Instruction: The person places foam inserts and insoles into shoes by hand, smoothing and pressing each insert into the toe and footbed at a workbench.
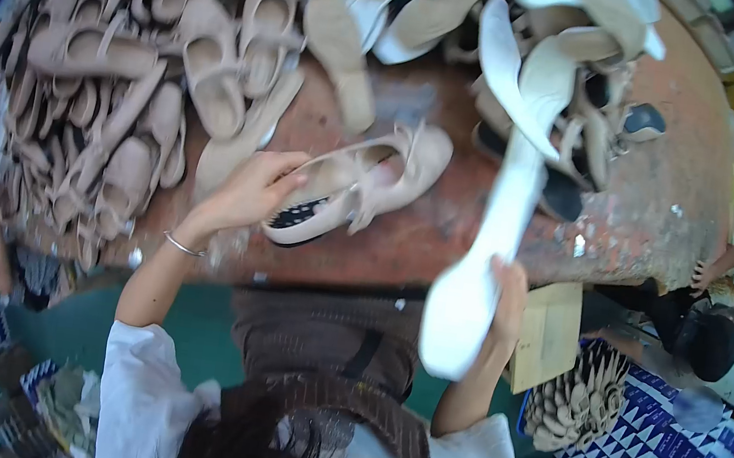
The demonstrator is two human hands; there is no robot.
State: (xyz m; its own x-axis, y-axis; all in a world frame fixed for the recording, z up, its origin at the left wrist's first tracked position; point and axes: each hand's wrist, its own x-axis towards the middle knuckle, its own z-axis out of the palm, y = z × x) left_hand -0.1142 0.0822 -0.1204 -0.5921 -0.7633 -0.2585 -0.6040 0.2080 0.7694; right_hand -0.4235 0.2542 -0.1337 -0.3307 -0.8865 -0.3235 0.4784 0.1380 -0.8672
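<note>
A beige flat shoe [417,166] with a bow lies tilted on the worn table, its opening showing and a dotted lining at the heel. My left hand [257,187], a bracelet at its wrist, grips the shoe's heel-side edge with fingers and thumb. In my right hand [507,308] a white insole [462,320] is held by its side, its long narrow part pointing up and away over the table's front edge. Part of the right fingers is hidden behind the insole.
Many beige shoes [210,83] are heaped at the left of the reddish table [288,265]. Insoles [340,49] and more shoes lie at the back and right. A crate of shoe parts [581,401] stands lower right. Other people [709,344] are at both sides.
</note>
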